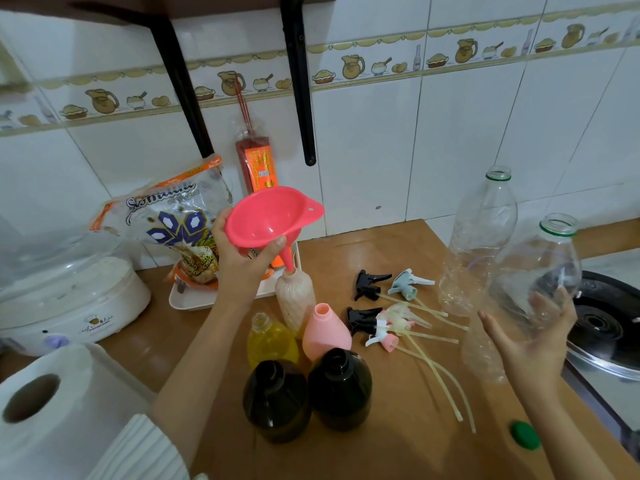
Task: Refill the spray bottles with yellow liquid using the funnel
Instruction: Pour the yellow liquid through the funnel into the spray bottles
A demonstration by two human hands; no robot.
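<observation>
1. While our left hand [242, 258] grips the pink funnel [270, 220] by its bowl, thumb hooked over the front wall and fingers curled behind, the spout tip sits at the mouth of the white ribbed bottle [294, 299] and the funnel leans to the left.
2. We should bring the funnel upright and seat the spout fully in that neck before any pouring, since a tilted bowl would likely spill over the low side.
3. Our right hand [533, 337] cups the clear plastic bottle [540, 271] from below, fingers spread and loosely bent around its base; the bottle looks empty, its green cap [525, 434] lying off on the wooden counter [398, 438].
4. Yellow liquid shows only in the small clear bottle [270, 337] just in front of the ribbed one, so we judge a fresh supply is needed.
5. The pink bottle [325, 332] and two dark brown bottles [308, 393] stand open and close together; we keep our forearm high so it does not knock them.
6. The spray heads [384, 306] lie in a heap to the right, apart from the bottles, ready for screwing back on.
</observation>
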